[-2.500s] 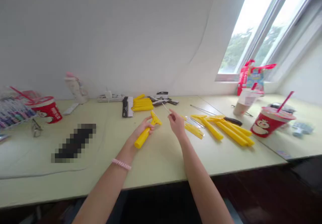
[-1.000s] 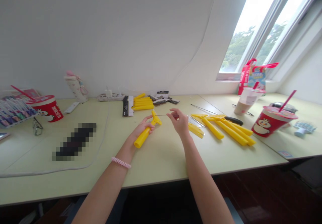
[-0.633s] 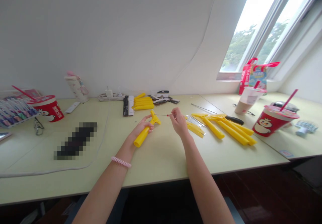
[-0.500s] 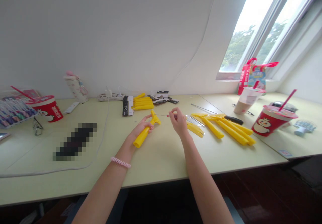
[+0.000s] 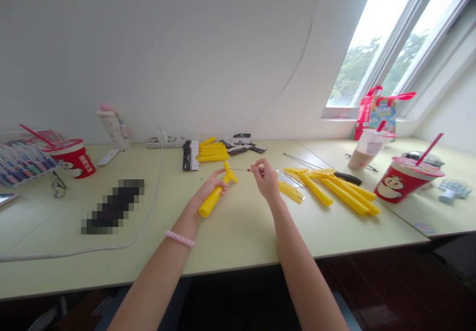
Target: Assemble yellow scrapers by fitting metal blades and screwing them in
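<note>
Cups: two red paper cups (image 5: 72, 160) with pink straws, a second one (image 5: 407, 182) at right, each printed with a white snowman; their writing is too small to read.
Left hand (image 5: 212, 186): closed around the handle of a yellow plastic scraper (image 5: 211, 203).
Right hand (image 5: 265, 178): narrow pinch on a thin metal pin (image 5: 241, 169) with a red mark.
Pin: level, its far end just beside the scraper's head.
Scraper: held over a pale green desk (image 5: 238, 242), between both hands.
Left wrist: pink coil band (image 5: 180, 238).

Bright daylight thru window (image 5: 386, 38), wide-angle edges warped.
</note>
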{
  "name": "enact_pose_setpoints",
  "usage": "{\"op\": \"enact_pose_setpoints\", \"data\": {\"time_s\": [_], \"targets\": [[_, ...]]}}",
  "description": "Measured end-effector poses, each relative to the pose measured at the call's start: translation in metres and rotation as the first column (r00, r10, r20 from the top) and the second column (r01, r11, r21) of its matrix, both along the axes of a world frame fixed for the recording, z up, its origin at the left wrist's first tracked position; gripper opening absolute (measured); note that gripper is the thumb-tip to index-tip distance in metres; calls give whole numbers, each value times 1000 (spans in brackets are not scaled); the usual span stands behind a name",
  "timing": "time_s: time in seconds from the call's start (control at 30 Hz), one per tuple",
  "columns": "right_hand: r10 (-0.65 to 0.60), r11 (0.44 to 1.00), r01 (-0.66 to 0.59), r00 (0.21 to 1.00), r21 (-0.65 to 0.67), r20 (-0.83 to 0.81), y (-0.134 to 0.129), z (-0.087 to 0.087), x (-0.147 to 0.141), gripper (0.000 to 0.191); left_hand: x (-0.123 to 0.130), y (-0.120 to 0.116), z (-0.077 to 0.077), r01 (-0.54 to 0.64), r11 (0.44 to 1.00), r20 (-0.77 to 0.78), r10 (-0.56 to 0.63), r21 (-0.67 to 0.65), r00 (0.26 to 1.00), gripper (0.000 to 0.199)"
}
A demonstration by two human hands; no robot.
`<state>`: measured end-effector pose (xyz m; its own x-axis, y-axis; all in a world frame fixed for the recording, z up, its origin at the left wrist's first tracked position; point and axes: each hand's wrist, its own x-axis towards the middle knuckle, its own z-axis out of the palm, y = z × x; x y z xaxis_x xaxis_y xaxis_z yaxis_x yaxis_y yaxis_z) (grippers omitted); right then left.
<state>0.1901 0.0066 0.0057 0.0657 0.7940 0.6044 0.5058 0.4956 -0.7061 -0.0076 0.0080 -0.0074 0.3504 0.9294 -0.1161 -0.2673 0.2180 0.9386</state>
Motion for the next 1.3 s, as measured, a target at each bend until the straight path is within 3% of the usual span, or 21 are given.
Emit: {"op": "enact_pose_setpoints", "data": {"time_s": [0.13, 0.3, 0.43, 0.57, 0.77, 0.93, 1.1, 1.3], "targets": [[-2, 999, 4, 999, -35, 42, -1, -1, 0, 19, 1, 0, 2, -21, 999, 21, 21, -30, 1000, 78], [4, 1000, -4, 1000, 23, 13, 3, -2, 1, 9, 1, -6, 8, -31, 999, 3, 31, -37, 1000, 78], [35, 999, -36, 999, 23, 20, 1, 0, 0, 12, 1, -4, 5, -5, 1000, -7, 5, -22, 1000, 77], [-21, 1000, 21, 998, -7, 59, -2, 1, -1, 18, 0, 1, 0, -9, 1000, 18, 9, -29, 1000, 79], [-14, 1000, 14, 999, -1, 38, 1, -1, 2, 6, 1, -1, 2, -35, 999, 34, 36, -40, 999, 81], [46, 999, -46, 999, 17, 11, 0, 1, 0, 11, 1, -3, 4, -18, 1000, -1, 18, -26, 1000, 79], [2, 1000, -2, 1000, -14, 28, -3, 1, -1, 18, 2, -3, 3, -10, 1000, -19, 10, -8, 1000, 77], [11, 1000, -11, 1000, 2, -3, 0, 0, 1, 8, 0, -1, 1, -15, 1000, -10, 15, -15, 1000, 78]]}}
